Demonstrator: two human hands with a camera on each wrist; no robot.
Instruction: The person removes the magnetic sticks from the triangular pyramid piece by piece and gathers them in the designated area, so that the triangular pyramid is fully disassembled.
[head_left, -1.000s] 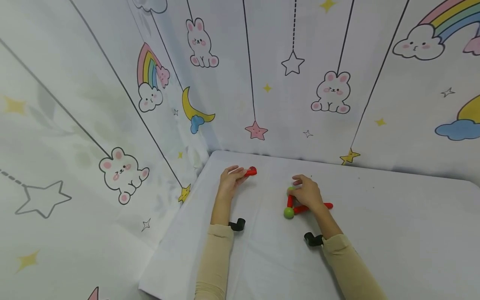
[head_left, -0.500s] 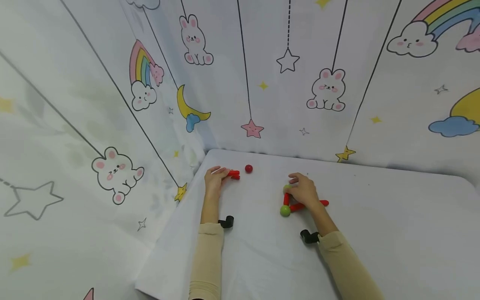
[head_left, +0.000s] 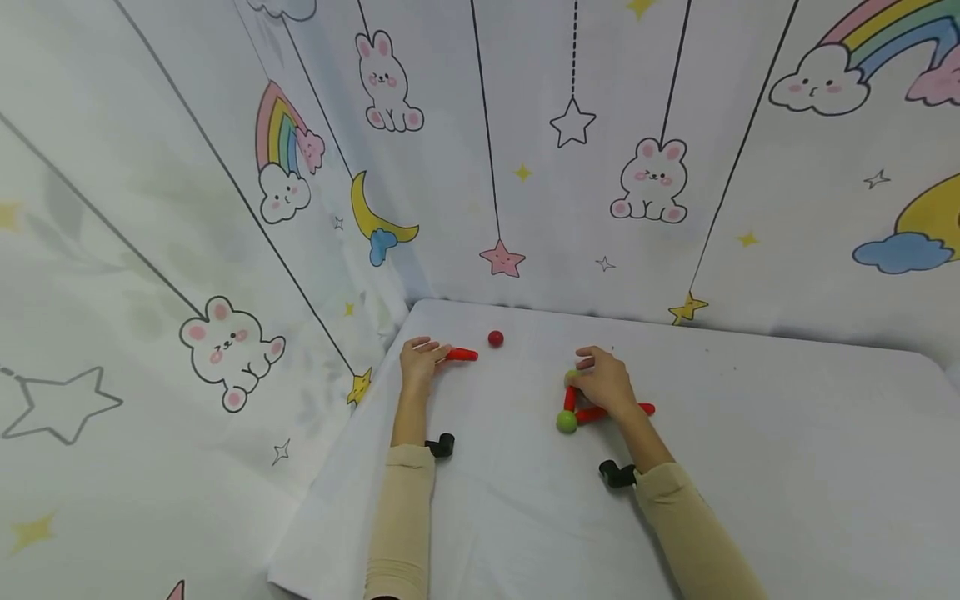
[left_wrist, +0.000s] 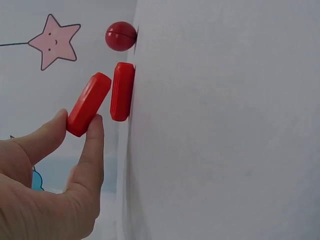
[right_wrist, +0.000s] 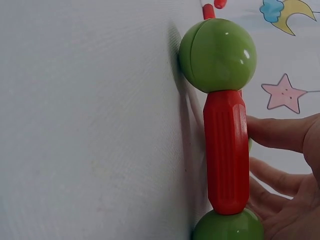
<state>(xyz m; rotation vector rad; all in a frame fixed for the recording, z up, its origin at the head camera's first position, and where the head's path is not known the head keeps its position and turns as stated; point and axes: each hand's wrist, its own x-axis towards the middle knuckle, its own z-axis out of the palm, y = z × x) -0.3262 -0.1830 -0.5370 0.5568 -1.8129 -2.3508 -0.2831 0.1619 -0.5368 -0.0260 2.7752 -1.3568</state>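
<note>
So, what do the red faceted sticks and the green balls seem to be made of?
Red faceted stick: probably hard moulded plastic, smooth with a soft sheen. Green ball: glossy plastic, judging by the bright highlights and the seam line. The right hand rests on them.

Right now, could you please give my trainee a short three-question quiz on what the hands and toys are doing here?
1. True or false: the red ball touches the left hand.
2. How many red sticks show by the left hand in the left wrist view?
3. The right hand rests on: A) a joined frame of sticks and green balls, B) a cup.

Key: 1 false; 2 two; 3 A.
</note>
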